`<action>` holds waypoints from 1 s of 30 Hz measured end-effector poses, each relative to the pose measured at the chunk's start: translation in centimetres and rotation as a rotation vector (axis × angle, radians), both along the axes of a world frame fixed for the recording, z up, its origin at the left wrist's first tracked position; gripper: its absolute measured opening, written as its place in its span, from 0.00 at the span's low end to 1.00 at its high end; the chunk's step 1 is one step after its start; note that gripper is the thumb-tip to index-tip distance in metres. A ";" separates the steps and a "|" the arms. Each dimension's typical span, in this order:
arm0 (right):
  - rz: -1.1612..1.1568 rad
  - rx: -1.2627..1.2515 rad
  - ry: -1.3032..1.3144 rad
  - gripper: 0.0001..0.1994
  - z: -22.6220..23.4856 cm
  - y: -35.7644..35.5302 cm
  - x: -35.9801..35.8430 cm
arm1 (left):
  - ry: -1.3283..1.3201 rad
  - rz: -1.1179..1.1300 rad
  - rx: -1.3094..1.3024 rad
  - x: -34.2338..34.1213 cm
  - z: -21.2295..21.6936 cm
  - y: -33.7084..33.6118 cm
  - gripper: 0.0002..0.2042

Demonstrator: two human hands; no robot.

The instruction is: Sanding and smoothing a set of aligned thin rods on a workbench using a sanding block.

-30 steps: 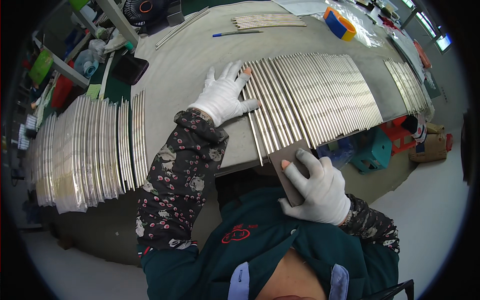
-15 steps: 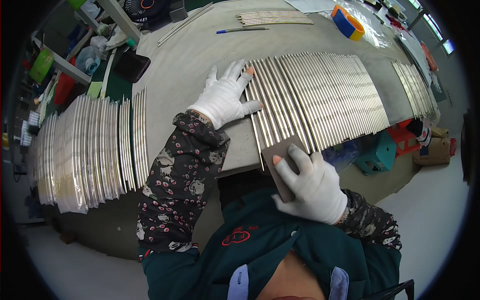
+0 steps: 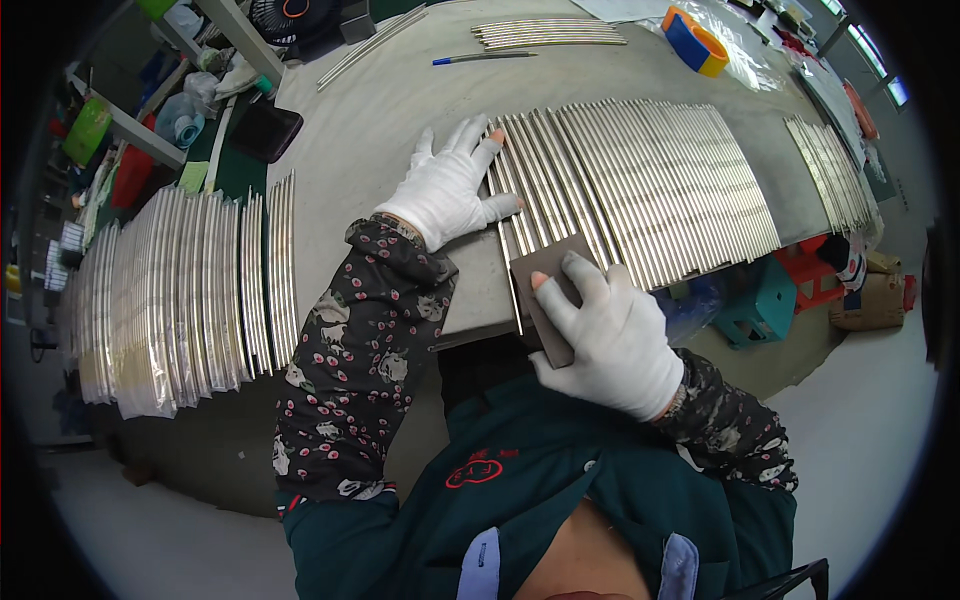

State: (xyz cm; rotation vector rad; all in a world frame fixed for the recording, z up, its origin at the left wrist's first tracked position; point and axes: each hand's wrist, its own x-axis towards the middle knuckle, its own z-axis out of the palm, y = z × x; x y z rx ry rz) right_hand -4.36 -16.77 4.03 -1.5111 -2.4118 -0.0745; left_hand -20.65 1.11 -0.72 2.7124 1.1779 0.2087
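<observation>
Head view, single entry.

Right hand, white-gloved: clasped around a dark brown abrasive block, thumb on top, fingers wrapped over its near side. The block rests on the near ends of the metal strips, at the left end of the row beside the table's front edge.

Left hand, white-gloved: spread flat, palm down, gripping nothing; its fingertips press on the leftmost strips, just beyond and to the left of the block.

Strips: one long row laid side by side across the grey table, running away to the right of the grip.

Progress, as a judgement: the block sits at the row's left end, so most strips appear still to be rubbed; no finished and unfinished surface can be told apart.

Elsewhere: bagged strip stack far left; small bundle, blue pen, tape roll at the far edge.
</observation>
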 end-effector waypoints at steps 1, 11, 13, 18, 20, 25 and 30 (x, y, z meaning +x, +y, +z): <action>-0.005 0.003 0.001 0.34 0.2 -0.7 0.1 | 0.001 -0.005 0.003 0.1 0.0 -0.1 0.42; 0.031 -0.048 0.023 0.35 1.5 -4.4 2.8 | 0.007 -0.027 0.019 0.0 -0.5 0.1 0.44; 0.021 -0.063 0.020 0.35 1.3 -4.6 2.8 | 0.022 -0.028 0.021 0.2 -0.4 0.1 0.44; 0.004 -0.053 0.018 0.35 1.1 -4.6 3.1 | 0.052 -0.030 0.060 0.9 -0.5 0.0 0.44; 0.014 -0.048 0.029 0.35 1.1 -4.6 3.0 | 0.055 -0.030 0.083 1.4 -0.8 0.0 0.43; 0.036 -0.074 0.000 0.35 1.0 -4.7 2.7 | 0.112 0.002 0.170 2.5 -0.5 -0.5 0.42; -0.010 -0.100 0.009 0.39 0.5 -5.0 2.7 | 0.062 -0.062 0.162 2.6 -0.5 -0.2 0.43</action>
